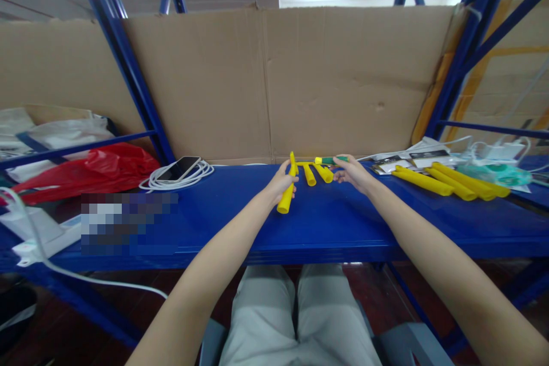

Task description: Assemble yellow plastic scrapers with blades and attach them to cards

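Observation:
My left hand (279, 184) is closed around a yellow tube-like piece (285, 202), which tilts with its wide end toward me. Between the fingers of my right hand (351, 172) is a screwdriver (332, 160) with a green and yellow handle. Its thin shaft points left toward the held yellow piece; whether the tip touches it I cannot tell. Below the shaft, a yellow tube (309, 175) and another yellow tube (325, 174) lie on the blue table (240, 206) between my hands.
Several yellow tubes (461, 183) lie at the right beside small packets (390, 164) and cables. On the left are a phone (180, 169) on a coiled white cable (205, 172), a red plastic bag (115, 166) and a white power strip (51, 243). Cardboard (206, 86) stands behind the table.

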A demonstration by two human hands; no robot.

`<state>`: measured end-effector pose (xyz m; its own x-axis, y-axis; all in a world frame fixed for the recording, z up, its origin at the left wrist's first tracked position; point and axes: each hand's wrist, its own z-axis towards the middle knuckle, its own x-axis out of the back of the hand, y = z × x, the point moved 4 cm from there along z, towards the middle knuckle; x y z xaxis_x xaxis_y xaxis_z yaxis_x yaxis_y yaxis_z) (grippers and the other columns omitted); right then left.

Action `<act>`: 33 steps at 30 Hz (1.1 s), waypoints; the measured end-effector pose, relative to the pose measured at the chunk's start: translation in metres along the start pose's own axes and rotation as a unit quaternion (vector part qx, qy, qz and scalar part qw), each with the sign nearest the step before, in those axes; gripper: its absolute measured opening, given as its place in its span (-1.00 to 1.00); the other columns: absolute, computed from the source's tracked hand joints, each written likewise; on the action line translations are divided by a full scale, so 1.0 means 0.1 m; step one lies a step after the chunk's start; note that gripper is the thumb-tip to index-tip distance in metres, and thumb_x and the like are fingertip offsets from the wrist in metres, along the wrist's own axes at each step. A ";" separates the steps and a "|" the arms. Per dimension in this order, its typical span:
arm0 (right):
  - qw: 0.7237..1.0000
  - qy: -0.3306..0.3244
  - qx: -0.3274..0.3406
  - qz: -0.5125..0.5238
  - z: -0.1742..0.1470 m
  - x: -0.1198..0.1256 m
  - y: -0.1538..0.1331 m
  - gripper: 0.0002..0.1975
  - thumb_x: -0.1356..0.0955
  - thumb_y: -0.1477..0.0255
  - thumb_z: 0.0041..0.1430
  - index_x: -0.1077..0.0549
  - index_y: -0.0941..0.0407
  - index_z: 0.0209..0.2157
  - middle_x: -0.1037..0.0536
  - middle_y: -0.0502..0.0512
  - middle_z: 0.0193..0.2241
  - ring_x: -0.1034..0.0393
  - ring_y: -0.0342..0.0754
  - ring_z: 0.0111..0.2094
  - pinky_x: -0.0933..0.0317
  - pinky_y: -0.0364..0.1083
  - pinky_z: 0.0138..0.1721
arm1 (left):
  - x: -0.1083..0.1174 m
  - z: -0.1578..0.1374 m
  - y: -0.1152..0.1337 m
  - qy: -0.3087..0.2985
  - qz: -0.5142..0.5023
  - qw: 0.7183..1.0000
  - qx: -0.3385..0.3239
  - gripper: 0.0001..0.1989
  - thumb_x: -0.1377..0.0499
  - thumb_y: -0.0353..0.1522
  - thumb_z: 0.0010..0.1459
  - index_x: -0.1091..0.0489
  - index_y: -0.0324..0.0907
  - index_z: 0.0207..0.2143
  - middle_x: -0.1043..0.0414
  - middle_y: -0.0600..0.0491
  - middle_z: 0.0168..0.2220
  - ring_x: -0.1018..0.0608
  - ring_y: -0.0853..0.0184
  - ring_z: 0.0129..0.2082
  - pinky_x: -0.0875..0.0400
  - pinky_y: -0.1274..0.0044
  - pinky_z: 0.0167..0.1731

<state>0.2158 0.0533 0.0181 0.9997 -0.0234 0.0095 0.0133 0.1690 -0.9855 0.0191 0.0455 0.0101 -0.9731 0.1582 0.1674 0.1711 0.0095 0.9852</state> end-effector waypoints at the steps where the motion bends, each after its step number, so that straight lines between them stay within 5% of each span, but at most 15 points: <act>1: 1.000 -0.004 0.004 0.009 0.00 -0.01 0.00 -0.80 -0.32 0.42 0.13 -0.18 0.06 -0.25 -0.44 -0.08 -0.52 -0.30 -0.24 -0.68 -0.13 -0.25 -0.67 | 0.00 0.00 0.00 0.002 -0.003 1.000 0.000 -0.29 -0.02 -0.58 0.07 0.10 0.08 0.21 -0.32 0.10 -0.35 -0.27 0.59 -0.72 -0.24 0.66 -0.70; 4: 1.000 -0.025 0.019 -0.004 0.01 -0.03 0.00 -0.81 -0.34 0.46 0.09 -0.20 0.09 -0.32 -0.43 -0.09 -0.53 -0.30 -0.26 -0.66 -0.15 -0.26 -0.65 | 0.02 0.01 -0.01 0.013 -0.003 1.000 0.006 -0.28 -0.01 -0.59 0.07 0.13 0.06 0.22 -0.31 0.11 -0.37 -0.28 0.57 -0.73 -0.23 0.65 -0.72; 10: 0.997 -0.012 0.002 -0.070 0.01 -0.01 0.02 -0.74 -0.25 0.21 0.20 -0.23 0.13 -0.39 -0.38 -0.05 -0.66 -0.24 -0.26 -0.73 -0.09 -0.26 -0.71 | 0.03 0.01 -0.01 0.013 0.008 1.000 0.007 -0.28 -0.02 -0.57 0.08 0.14 0.07 0.22 -0.31 0.13 -0.41 -0.29 0.56 -0.72 -0.24 0.67 -0.70; 17: 0.997 0.010 0.058 -0.040 0.01 0.01 -0.05 -0.75 -0.38 0.44 0.05 -0.21 0.08 -0.29 -0.46 -0.06 -0.47 -0.32 -0.25 -0.62 -0.19 -0.25 -0.62 | 0.00 -0.01 -0.01 0.007 0.004 1.000 0.014 -0.27 -0.01 -0.59 0.07 0.13 0.09 0.22 -0.30 0.14 -0.40 -0.26 0.57 -0.72 -0.23 0.65 -0.68; 25: 0.991 0.002 0.043 -0.123 0.02 0.00 -0.01 -0.66 -0.28 0.16 0.15 -0.29 0.16 -0.48 -0.40 0.00 -0.71 -0.25 -0.24 -0.73 -0.10 -0.26 -0.70 | 0.01 0.00 0.00 0.014 0.001 1.000 0.013 -0.28 -0.01 -0.59 0.06 0.12 0.07 0.22 -0.28 0.14 -0.42 -0.27 0.56 -0.72 -0.22 0.66 -0.71; 33: 0.996 0.018 0.040 -0.075 0.00 -0.04 0.00 -0.79 -0.33 0.40 0.13 -0.16 0.08 -0.29 -0.43 -0.12 -0.56 -0.29 -0.25 -0.71 -0.15 -0.25 -0.69 | 0.02 0.01 -0.02 0.018 0.009 1.000 0.021 -0.28 0.00 -0.59 0.07 0.14 0.08 0.22 -0.29 0.13 -0.40 -0.26 0.56 -0.72 -0.21 0.66 -0.71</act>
<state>0.2119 0.0536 0.0180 0.9848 -0.0892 0.1490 0.1664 0.2396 -0.9565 0.0172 0.0466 0.0080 -0.9747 0.1223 0.1870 0.1940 0.0478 0.9798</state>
